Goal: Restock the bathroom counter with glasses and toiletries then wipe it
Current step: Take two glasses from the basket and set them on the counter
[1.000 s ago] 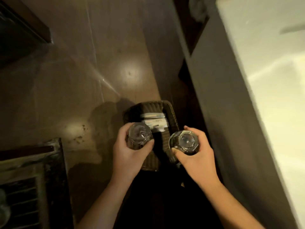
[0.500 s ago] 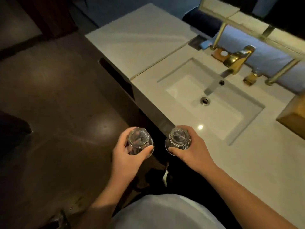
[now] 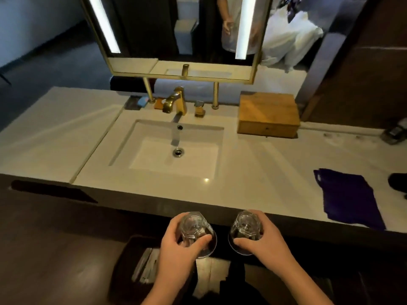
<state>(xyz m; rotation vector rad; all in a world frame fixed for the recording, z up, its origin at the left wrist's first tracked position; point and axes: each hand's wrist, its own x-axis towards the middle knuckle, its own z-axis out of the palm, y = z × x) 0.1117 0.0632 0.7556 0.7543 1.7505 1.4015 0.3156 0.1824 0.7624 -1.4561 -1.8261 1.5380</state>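
clear glass fills both hands at six o'clock in the view, short of the counter's near edge. the left hand (image 3: 176, 245) wraps one glass (image 3: 196, 233) with fingers curled round its side and thumb across the front; the right hand (image 3: 263, 241) clasps a second glass (image 3: 245, 232) the same way. both tumblers are tipped so that their thick faceted bases point up toward the camera, and they sit near each other without touching.

the pale stone counter (image 3: 253, 179) runs from nine to three o'clock. its rectangular sink (image 3: 167, 148) lies at twelve o'clock from the hands, with a gold faucet (image 3: 176, 100) behind it. a wooden box (image 3: 268, 115) stands on the counter at one o'clock, and a dark purple cloth (image 3: 350, 197) lies flat near the front edge at three o'clock. a gold-framed mirror (image 3: 176, 34) with two lit strips hangs above the faucet.

on the floor at seven o'clock, below the left forearm, a dark basket (image 3: 127, 267) holds pale packets that are too blurred to identify.
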